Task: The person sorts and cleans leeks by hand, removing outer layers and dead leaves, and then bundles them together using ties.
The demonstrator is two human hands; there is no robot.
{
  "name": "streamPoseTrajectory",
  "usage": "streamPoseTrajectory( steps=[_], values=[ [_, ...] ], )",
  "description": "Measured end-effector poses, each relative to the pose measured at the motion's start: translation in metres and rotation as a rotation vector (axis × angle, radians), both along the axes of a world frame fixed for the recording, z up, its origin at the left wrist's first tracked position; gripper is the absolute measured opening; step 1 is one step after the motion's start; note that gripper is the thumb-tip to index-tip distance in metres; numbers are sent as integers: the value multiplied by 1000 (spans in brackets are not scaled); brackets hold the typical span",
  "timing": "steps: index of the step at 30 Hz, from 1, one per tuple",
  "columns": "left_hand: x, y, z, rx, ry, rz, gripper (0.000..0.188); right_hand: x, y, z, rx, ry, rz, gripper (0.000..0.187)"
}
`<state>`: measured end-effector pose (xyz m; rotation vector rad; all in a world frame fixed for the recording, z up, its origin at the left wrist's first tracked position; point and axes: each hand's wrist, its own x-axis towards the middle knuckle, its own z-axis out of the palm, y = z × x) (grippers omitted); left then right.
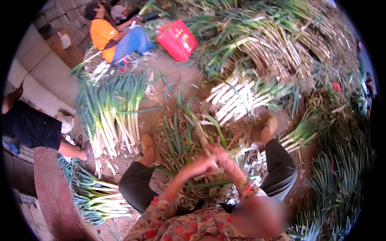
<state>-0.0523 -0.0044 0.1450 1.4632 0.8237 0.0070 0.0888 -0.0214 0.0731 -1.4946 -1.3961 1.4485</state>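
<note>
Between my knees I hold a large green onion (197,125), its leafy green end pointing away from me. My right hand (217,153) is closed around the pale stalk. Right beside it, my left hand (204,164) is closed at the lower part of the same stalk; its fingertips are partly hidden. Stripped leaves and dry skins (171,138) litter the ground below and around my hands. Beyond my right foot lies a pile of clean white-stalked green onions (235,98).
Rows of green onions (114,116) lie left of my feet, with another bunch (106,201) nearer. Untrimmed onions (277,52) heap at the far right. A red bag (177,40) stands ahead, beside a seated person in orange (103,38). Another person's leg (70,148) is at left.
</note>
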Motion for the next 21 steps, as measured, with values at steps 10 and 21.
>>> streamPoseTrajectory(
  steps=[10, 21],
  values=[
    [-70, -50, -52, 734, 280, 53, 37, 63, -232, 242, -4, -320, -9, 33],
    [-25, -79, -15, 907, 420, -99, 40, 86, -346, 364, 742, -116, -1103, 50]
  ],
)
